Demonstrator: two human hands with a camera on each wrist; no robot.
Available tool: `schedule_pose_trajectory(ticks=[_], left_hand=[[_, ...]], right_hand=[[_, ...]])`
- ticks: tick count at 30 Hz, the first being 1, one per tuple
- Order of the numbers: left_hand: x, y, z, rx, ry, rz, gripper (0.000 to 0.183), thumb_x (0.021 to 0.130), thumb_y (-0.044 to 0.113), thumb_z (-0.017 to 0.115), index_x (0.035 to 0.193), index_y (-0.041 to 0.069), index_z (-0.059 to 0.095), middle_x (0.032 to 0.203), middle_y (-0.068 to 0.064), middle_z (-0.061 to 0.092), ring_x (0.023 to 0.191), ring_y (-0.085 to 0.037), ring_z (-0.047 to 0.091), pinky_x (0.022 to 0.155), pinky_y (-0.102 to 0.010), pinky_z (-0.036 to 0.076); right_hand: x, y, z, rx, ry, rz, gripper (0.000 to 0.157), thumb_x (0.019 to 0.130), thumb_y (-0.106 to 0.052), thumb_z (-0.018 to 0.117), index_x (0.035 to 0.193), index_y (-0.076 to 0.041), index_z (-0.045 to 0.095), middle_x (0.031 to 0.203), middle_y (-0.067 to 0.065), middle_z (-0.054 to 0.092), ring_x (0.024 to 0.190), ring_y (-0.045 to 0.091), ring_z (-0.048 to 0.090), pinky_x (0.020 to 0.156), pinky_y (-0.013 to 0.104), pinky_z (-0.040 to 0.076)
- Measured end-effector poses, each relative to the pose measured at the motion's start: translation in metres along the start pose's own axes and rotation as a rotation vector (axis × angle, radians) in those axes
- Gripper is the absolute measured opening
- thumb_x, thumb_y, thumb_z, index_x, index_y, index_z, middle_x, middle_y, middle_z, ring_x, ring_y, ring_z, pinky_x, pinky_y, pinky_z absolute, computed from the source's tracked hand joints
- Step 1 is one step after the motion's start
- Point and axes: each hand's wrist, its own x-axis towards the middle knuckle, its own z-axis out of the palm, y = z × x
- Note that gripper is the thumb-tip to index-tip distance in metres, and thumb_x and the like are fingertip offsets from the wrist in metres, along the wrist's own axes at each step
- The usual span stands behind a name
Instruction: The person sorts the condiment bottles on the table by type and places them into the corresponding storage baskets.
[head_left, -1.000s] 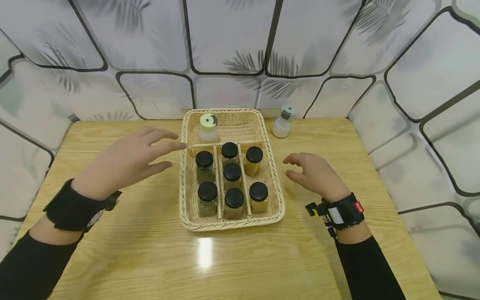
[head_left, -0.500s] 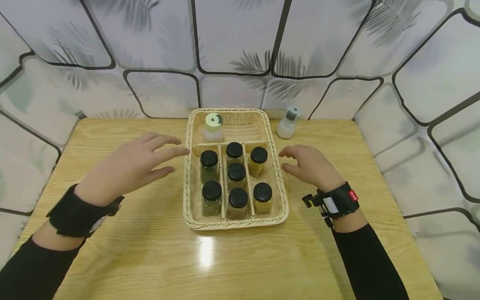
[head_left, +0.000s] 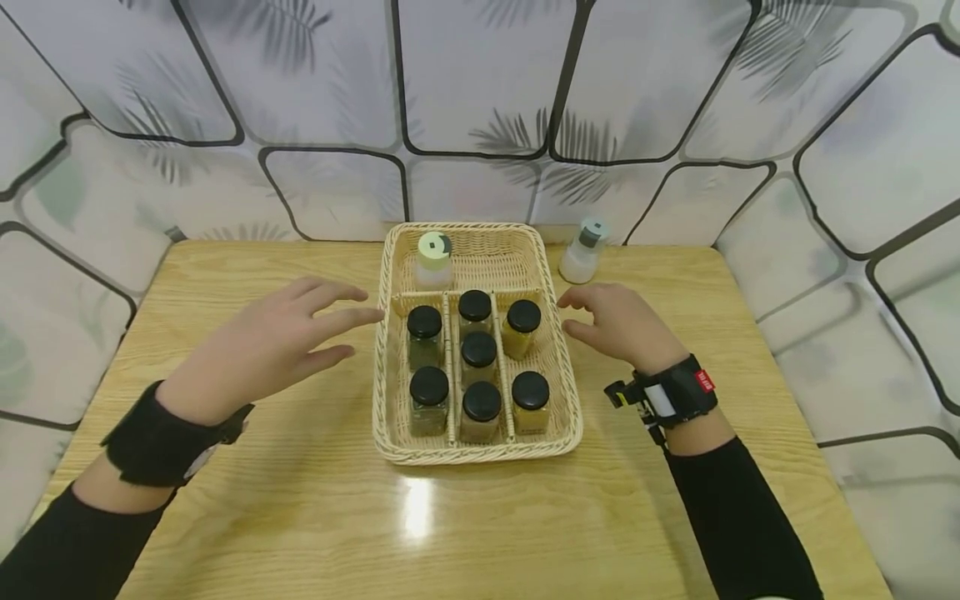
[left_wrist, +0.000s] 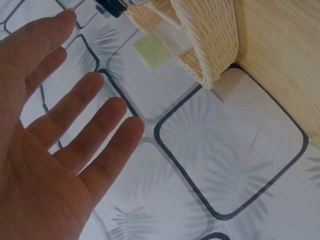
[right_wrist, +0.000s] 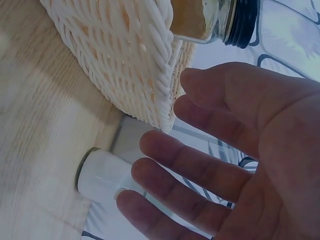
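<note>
A divided wicker basket (head_left: 480, 454) stands on the table between my hands. Several small glass jars (head_left: 478, 354) with black lids sit in its three front compartments. In the wide back compartment is a white shaker bottle (head_left: 433, 260) with a pale green cap. My left hand (head_left: 266, 350) hovers by the basket's left rim, fingers extended and holding nothing. On the other side, my right hand (head_left: 622, 327) has its fingertips close to the right rim; it too holds nothing. The right wrist view shows those fingers (right_wrist: 195, 165) loosely spread beside the woven wall; contact cannot be told.
A second white shaker bottle (head_left: 581, 254) with a grey-green cap stands on the table (head_left: 300, 517), behind the right hand and outside the basket. A patterned wall covering (head_left: 472, 92) rises right behind the table's back edge and along both sides.
My right hand has moved left and slightly away from me, nearer the basket's rim. The left hand hardly shifts relative to the basket. The whole head view has drifted a little; the jars stay put.
</note>
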Motion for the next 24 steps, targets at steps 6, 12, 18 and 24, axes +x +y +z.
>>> schedule_pose_trajectory(ticks=[6,12,18,24], left_hand=[[0.001,0.002,0.001,-0.006,0.012,0.006,0.060,0.076,0.008,0.084,0.132,0.014,0.063,0.126,-0.014,0.062,0.114,-0.034,0.058,0.095,-0.049,0.052],[0.000,0.003,0.002,-0.005,0.003,-0.005,0.060,0.077,0.009,0.084,0.133,0.016,0.063,0.128,-0.013,0.062,0.115,-0.034,0.058,0.095,-0.049,0.052],[-0.001,0.002,0.002,-0.006,-0.018,-0.014,0.061,0.079,0.010,0.083,0.135,0.017,0.061,0.129,-0.014,0.061,0.116,-0.035,0.058,0.095,-0.050,0.052],[-0.003,0.001,0.003,-0.007,-0.039,-0.029,0.058,0.080,0.011,0.082,0.134,0.015,0.062,0.130,-0.015,0.061,0.117,-0.035,0.057,0.094,-0.051,0.053]], right_hand=[[0.002,0.003,-0.005,-0.013,-0.008,0.021,0.032,0.095,-0.024,0.067,0.123,-0.009,0.067,0.117,0.014,0.070,0.108,0.034,0.064,0.091,0.051,0.053],[0.007,0.007,-0.008,-0.009,-0.022,0.024,0.032,0.095,-0.023,0.067,0.122,-0.008,0.067,0.115,0.015,0.070,0.107,0.034,0.064,0.090,0.051,0.053],[0.012,0.009,-0.011,-0.005,-0.035,0.030,0.032,0.095,-0.023,0.066,0.123,-0.007,0.067,0.116,0.016,0.069,0.109,0.034,0.063,0.092,0.052,0.053],[0.014,0.010,-0.014,-0.006,-0.018,0.042,0.032,0.093,-0.023,0.068,0.122,-0.008,0.068,0.114,0.015,0.070,0.107,0.034,0.063,0.091,0.051,0.053]])
